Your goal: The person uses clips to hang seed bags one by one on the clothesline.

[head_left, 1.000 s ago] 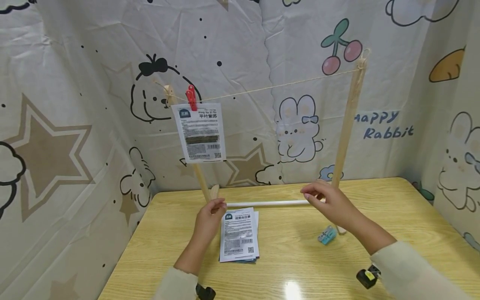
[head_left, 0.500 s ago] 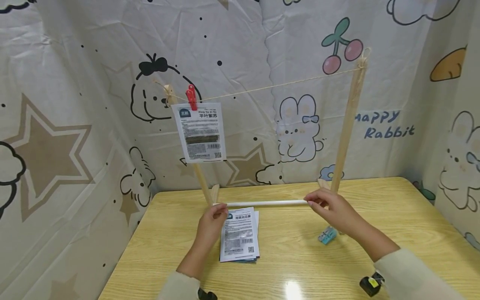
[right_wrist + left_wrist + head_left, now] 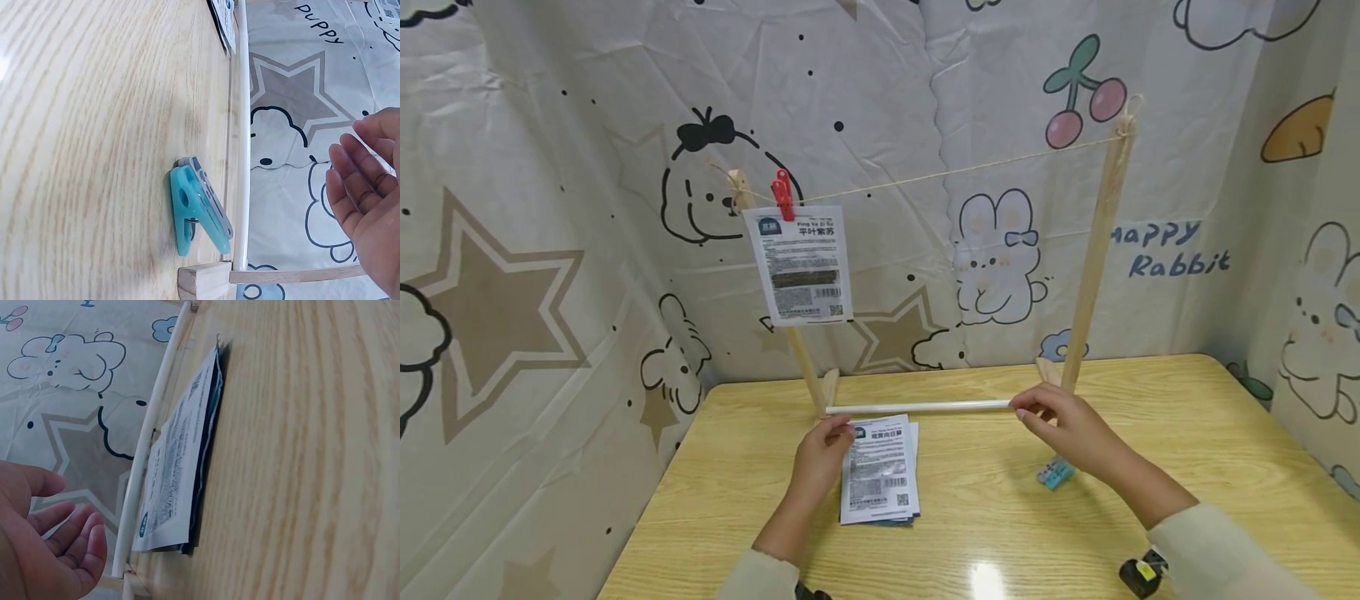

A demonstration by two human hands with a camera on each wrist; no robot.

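Hovering near white rod (image 3: 925, 407): left hand (image 3: 820, 457), right hand (image 3: 1069, 423), loosely curled.

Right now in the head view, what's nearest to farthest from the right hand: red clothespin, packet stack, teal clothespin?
1. Teal clothespin: on the table, by the right hand.
2. Packet stack: on the table, farther left.
3. Red clothespin: on the string, leftmost.

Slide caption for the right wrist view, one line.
Empty right hand beside a white rod, teal clip and grey clip side by side on the wooden table.
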